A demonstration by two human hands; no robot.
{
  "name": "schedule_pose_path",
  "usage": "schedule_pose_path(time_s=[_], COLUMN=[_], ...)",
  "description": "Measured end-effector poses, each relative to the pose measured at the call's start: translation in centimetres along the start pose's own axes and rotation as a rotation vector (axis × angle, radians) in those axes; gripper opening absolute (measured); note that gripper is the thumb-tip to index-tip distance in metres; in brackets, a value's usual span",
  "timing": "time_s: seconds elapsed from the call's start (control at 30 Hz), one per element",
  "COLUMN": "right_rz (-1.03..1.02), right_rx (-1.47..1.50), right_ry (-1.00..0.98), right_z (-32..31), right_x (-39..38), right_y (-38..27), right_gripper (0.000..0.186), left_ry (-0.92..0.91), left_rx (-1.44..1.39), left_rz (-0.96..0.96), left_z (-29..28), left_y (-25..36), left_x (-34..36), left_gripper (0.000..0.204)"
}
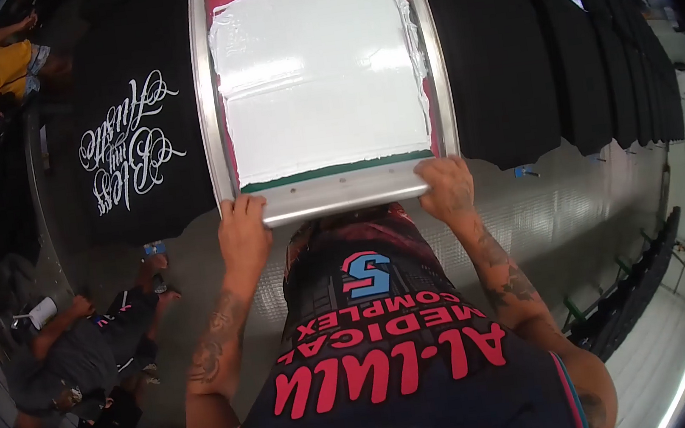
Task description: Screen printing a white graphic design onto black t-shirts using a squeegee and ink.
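Head view — left hand (244, 230) and right hand (448, 191) curl fingers around opposite ends of the green-bladed squeegee (341, 199), likely stiff and weighty, best held there — at the screen frame's (209, 93) near edge.

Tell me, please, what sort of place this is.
Probably a garment screen-printing workshop: a metal frame surrounds an ink-like white layer, black cloth with white lettering lies to its left, and more black cloth lies to its right.
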State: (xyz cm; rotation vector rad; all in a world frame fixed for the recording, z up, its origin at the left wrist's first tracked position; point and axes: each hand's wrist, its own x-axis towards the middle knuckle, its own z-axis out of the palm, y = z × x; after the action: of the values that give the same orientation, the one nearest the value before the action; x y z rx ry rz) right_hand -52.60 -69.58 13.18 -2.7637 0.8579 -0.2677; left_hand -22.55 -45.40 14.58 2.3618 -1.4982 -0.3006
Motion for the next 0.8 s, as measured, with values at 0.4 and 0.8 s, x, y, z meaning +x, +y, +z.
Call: schedule_pose_path(time_s=[0.4,0.8], right_rz=[0.047,-0.006], right_rx=[-0.262,-0.043], right_ry=[-0.058,-0.013], right_z=[0.5,-2.0], right_x=[30.8,3.0], right_y=[10.8,0.9], right_gripper=[0.031,0.024], left_ry=[-0.033,-0.068], left_rx=[0.291,0.136], left_rz=[0.005,0.150], left_z=[-2.1,-1.9], left_y=[-6.0,-1.0], left_x=[33.4,4.1], left_gripper=[0.025,0.026])
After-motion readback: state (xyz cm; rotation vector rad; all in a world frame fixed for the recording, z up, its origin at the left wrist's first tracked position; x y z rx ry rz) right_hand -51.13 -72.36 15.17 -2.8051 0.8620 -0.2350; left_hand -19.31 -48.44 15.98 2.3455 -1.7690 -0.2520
